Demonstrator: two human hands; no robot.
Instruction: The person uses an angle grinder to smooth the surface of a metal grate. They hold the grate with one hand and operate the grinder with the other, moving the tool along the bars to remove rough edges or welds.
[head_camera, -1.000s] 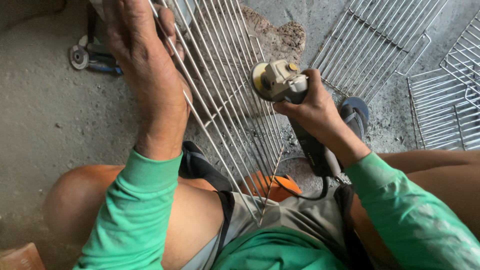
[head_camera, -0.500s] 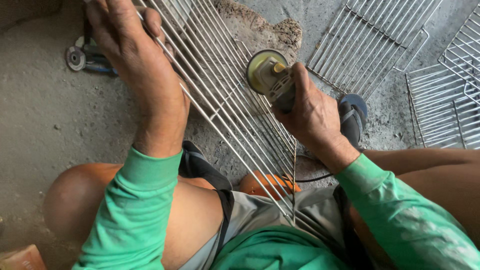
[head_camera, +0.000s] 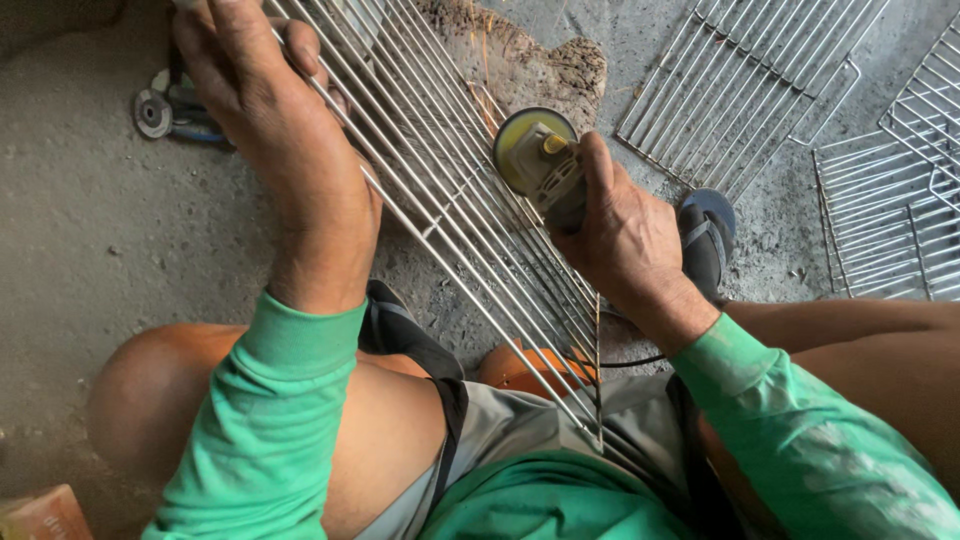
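Left hand: the left hand (head_camera: 275, 130) reaches up over the wire rack (head_camera: 450, 210), fingers curled tight round its outer rod near the top, holding it tilted off the concrete floor (head_camera: 80, 250).
Right hand: the right hand (head_camera: 625, 235) is wrapped shut round the body of an angle grinder (head_camera: 540, 165), thumb lying along the top.
Grinder: its yellowish disc sits against the rack's wires about mid-rack, face turned up toward the camera.
Rack: it slants from the top of the view down to the person's lap, its lower end resting between the knees.
Step in hand: by my reading, grinding or cleaning the wires, partway along the rack.
Next move: it likely calls for a steady grip on the frame and light, even pressure as the disc travels along a wire.
Nearby: more wire racks (head_camera: 750, 90) lie flat on the floor at upper right; loose grinding discs (head_camera: 155, 112) lie at upper left.
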